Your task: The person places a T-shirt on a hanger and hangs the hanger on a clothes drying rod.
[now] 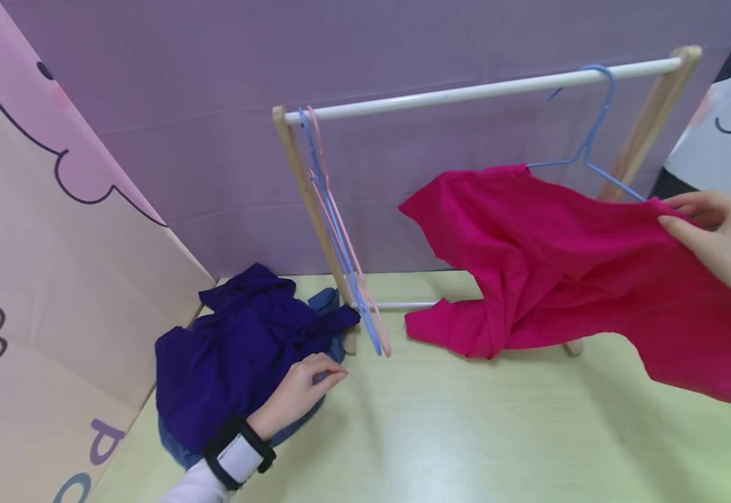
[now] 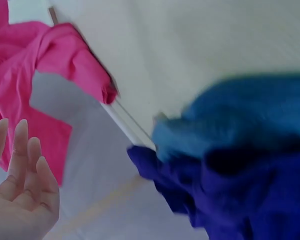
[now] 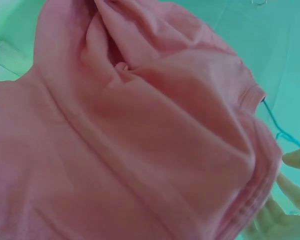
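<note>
Where the right hand (image 1: 727,230) reaches in at three o'clock in the head view, its thumb and fingers close in a pinch on the upper edge of a bright pink shirt (image 1: 560,265). Whether those fingertips also touch the hanger under the cloth, I cannot tell. From the pinch the shirt stretches toward nine o'clock, its fabric bunched in folds, the far sleeve drooping. Toward ten o'clock from the hand, a blue hanger (image 1: 592,140) hooks over the white rail (image 1: 441,98) of a wood-ended rack; both its arms run down to the shirt's neckline and go out of sight there.

At seven o'clock the left hand (image 1: 307,388) holds nothing, its fingers loosely bent and spread a little in the left wrist view. A black wristband (image 1: 240,454) circles that wrist. Just beside the hand, at eight o'clock, lies a dark purple garment (image 1: 233,356), heaped over a blue garment (image 1: 177,447).

Near the middle, a few thin hangers (image 1: 340,230), blue and pink, hang together at the rail's left end. Pale tabletop (image 1: 466,433) spreads at six o'clock, and purple cloth (image 1: 183,140) backs the rack at twelve.
</note>
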Tool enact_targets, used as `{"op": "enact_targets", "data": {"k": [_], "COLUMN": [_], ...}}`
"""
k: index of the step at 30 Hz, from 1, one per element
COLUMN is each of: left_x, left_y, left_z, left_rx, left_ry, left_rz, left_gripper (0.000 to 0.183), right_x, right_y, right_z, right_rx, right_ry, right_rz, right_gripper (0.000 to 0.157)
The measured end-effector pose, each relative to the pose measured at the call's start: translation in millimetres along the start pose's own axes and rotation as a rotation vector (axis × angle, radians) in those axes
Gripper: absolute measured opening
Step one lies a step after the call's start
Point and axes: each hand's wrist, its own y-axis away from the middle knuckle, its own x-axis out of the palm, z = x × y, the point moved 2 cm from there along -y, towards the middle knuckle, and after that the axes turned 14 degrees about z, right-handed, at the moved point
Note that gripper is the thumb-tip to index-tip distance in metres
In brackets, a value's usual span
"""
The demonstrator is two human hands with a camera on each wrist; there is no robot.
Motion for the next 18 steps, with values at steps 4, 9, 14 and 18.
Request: {"op": "enact_targets", "data": {"k": [4, 9, 14, 18], "left_x": [-16.5, -44.3, -62.2, -66.4], "left_y": [2.2, 7.4, 17.2, 25.7], "left_z": [9.9, 19.4, 33.1, 47.2], "left_rx": [0.0, -0.021, -0.071, -0.13], "left_ry": [-0.03, -0.072, -0.111, -0.152], "left_rz": [-0.078, -0.202, -0.289, -0.327], "left_gripper": [0.008, 0.006, 0.005, 0.005], "right_x": [5.1, 7.1, 6.6, 20.7], "right_y": [3.8, 27.2, 62.0, 69.7], "right_z": [-1.5, 43.2, 109.2, 109.2], "right_rx": [-0.047, -0.069, -0.106, -0.187], "right_ry": [0.011, -0.006, -0.022, -0.043], "right_rz": [-0.075, -0.073, -0.004, 0.042], "right_gripper": [0.04, 0.035, 0.031, 0.027]}}
